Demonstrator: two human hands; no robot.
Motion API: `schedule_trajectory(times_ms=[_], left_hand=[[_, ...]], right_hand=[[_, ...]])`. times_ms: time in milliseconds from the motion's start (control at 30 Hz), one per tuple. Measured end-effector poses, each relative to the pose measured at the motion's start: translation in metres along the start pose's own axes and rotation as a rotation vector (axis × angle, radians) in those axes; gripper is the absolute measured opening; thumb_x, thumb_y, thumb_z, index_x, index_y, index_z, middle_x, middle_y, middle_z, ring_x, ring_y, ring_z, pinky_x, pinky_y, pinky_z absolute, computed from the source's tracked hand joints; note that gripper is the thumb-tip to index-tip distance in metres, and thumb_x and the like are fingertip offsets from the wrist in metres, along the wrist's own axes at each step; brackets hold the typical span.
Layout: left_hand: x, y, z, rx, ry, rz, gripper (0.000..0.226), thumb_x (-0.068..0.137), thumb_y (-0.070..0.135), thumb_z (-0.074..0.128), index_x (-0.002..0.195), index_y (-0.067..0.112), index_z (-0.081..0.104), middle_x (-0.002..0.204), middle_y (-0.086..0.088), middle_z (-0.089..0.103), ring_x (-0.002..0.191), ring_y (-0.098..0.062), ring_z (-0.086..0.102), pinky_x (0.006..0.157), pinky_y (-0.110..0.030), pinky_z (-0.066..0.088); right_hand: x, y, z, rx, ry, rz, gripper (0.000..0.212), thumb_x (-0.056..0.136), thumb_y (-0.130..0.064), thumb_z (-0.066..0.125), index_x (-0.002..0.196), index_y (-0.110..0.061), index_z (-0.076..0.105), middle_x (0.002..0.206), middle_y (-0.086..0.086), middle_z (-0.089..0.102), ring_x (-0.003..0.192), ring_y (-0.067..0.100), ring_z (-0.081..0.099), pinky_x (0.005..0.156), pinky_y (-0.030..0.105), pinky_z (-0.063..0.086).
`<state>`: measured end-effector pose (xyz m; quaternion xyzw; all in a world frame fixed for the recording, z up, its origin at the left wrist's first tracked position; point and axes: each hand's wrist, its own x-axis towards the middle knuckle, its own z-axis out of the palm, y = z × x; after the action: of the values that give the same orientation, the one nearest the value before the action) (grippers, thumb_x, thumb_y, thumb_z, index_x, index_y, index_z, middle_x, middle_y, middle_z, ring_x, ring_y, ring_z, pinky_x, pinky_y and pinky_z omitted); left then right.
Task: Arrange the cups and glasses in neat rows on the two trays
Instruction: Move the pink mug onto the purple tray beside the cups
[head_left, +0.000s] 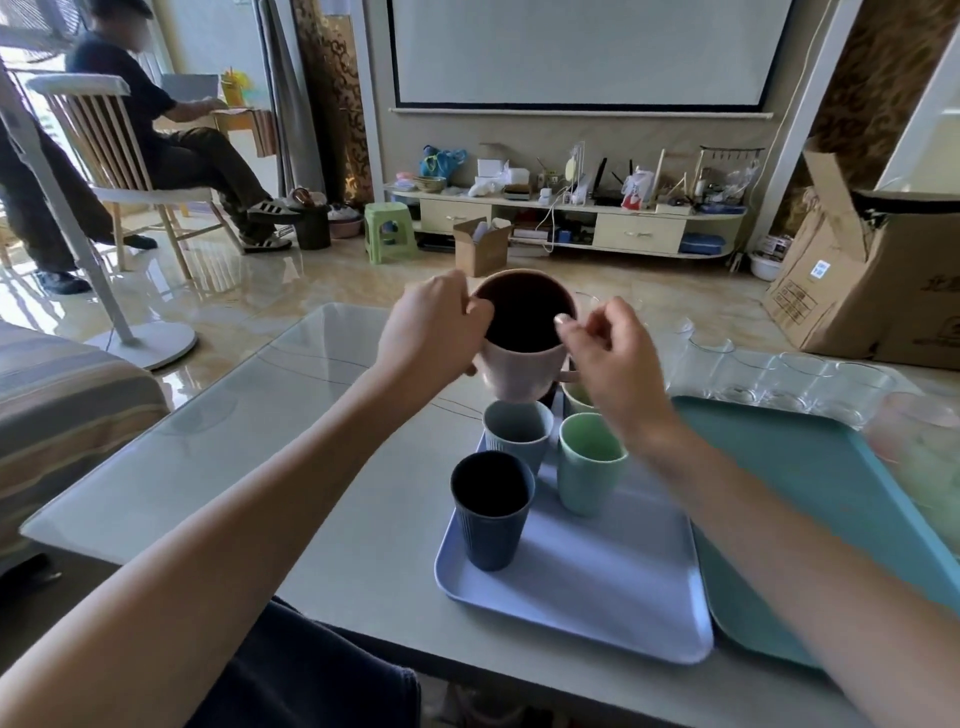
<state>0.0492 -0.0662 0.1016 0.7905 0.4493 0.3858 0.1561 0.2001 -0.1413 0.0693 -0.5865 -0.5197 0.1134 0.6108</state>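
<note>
My left hand (434, 332) grips a pink mug (519, 364) with a dark inside, held above the far end of the lavender tray (597, 587). My right hand (610, 353) is at the mug's right rim, fingers curled, pinching the rim by the handle side. On the lavender tray stand a dark blue ribbed cup (492, 514), a pale blue cup (518, 434) and a green cup (589, 462); another green cup (576, 397) shows partly behind my right hand. The teal tray (810, 499) lies to the right with nothing standing on it. Several clear glasses (800, 379) stand beyond it.
The grey table (234, 441) stretches to the left. A pink glass (914, 431) sits at the right edge. A cardboard box (872, 291) stands beyond the table on the right, a fan stand (140, 338) on the left. A person sits on a chair at far left.
</note>
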Motion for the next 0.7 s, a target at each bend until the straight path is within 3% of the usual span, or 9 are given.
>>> schedule_trajectory(times_ms=[33, 100, 167, 233, 367, 467, 567, 700], left_hand=[[-0.004, 0.009, 0.006, -0.009, -0.036, 0.029, 0.022, 0.087, 0.026, 0.045, 0.076, 0.010, 0.055, 0.065, -0.007, 0.068, 0.048, -0.019, 0.066, 0.052, -0.041, 0.058], [-0.007, 0.022, 0.016, -0.058, -0.151, 0.047, 0.033, 0.089, 0.035, 0.043, 0.070, 0.013, 0.058, 0.064, -0.005, 0.070, 0.052, -0.020, 0.068, 0.054, -0.036, 0.057], [-0.005, 0.027, 0.024, -0.089, -0.323, -0.013, 0.040, 0.092, 0.036, 0.040, 0.069, 0.010, 0.060, 0.066, -0.005, 0.071, 0.052, -0.019, 0.069, 0.046, -0.026, 0.052], [-0.001, 0.020, 0.031, 0.018, -0.484, -0.048, 0.028, 0.091, 0.027, 0.044, 0.076, 0.010, 0.061, 0.076, -0.007, 0.071, 0.057, -0.019, 0.070, 0.044, -0.026, 0.051], [0.003, -0.006, 0.043, 0.318, -0.664, -0.068, 0.010, 0.081, 0.016, 0.054, 0.085, 0.014, 0.063, 0.082, -0.007, 0.066, 0.075, -0.029, 0.070, 0.056, -0.034, 0.059], [-0.001, -0.019, 0.051, 0.381, -0.728, -0.127, 0.021, 0.072, 0.029, 0.072, 0.083, 0.012, 0.065, 0.076, -0.009, 0.069, 0.073, -0.027, 0.070, 0.053, -0.030, 0.058], [-0.003, -0.029, 0.060, 0.481, -0.691, -0.139, 0.030, 0.063, 0.041, 0.077, 0.076, 0.016, 0.066, 0.066, -0.004, 0.068, 0.064, -0.023, 0.070, 0.056, -0.029, 0.058], [-0.003, -0.036, 0.070, 0.334, -0.720, -0.185, 0.017, 0.071, 0.028, 0.073, 0.071, 0.013, 0.066, 0.064, -0.003, 0.071, 0.055, -0.011, 0.070, 0.046, -0.024, 0.055]], right_hand=[[0.000, 0.003, -0.017, 0.018, 0.003, 0.040, 0.031, 0.088, -0.021, 0.059, 0.067, -0.022, 0.038, 0.065, 0.000, 0.042, 0.065, 0.018, 0.043, 0.064, 0.039, 0.045], [-0.002, 0.011, -0.051, 0.067, 0.004, 0.121, 0.027, 0.087, -0.015, 0.057, 0.067, -0.021, 0.041, 0.065, 0.003, 0.045, 0.065, 0.019, 0.044, 0.064, 0.043, 0.045], [-0.007, 0.020, -0.080, 0.112, -0.039, 0.176, 0.025, 0.087, -0.010, 0.055, 0.067, -0.020, 0.043, 0.063, 0.002, 0.047, 0.060, 0.014, 0.047, 0.060, 0.033, 0.047], [-0.017, 0.031, -0.099, 0.147, -0.140, 0.220, 0.025, 0.088, -0.006, 0.054, 0.068, -0.019, 0.045, 0.059, -0.002, 0.049, 0.054, 0.007, 0.049, 0.051, 0.018, 0.046], [-0.043, 0.057, -0.111, 0.119, -0.321, 0.276, 0.028, 0.089, 0.001, 0.053, 0.069, -0.017, 0.045, 0.055, -0.007, 0.048, 0.049, 0.003, 0.047, 0.046, 0.017, 0.042], [-0.062, 0.077, -0.104, 0.105, -0.406, 0.338, 0.026, 0.089, 0.003, 0.053, 0.071, -0.012, 0.042, 0.055, -0.005, 0.046, 0.050, 0.005, 0.045, 0.047, 0.023, 0.045], [-0.079, 0.094, -0.095, 0.120, -0.451, 0.417, 0.027, 0.089, 0.004, 0.054, 0.070, -0.011, 0.042, 0.056, -0.001, 0.043, 0.051, 0.009, 0.044, 0.046, 0.026, 0.048], [-0.087, 0.108, -0.088, 0.123, -0.428, 0.446, 0.027, 0.090, 0.001, 0.055, 0.071, -0.011, 0.041, 0.059, 0.002, 0.042, 0.052, 0.009, 0.046, 0.048, 0.021, 0.048]])
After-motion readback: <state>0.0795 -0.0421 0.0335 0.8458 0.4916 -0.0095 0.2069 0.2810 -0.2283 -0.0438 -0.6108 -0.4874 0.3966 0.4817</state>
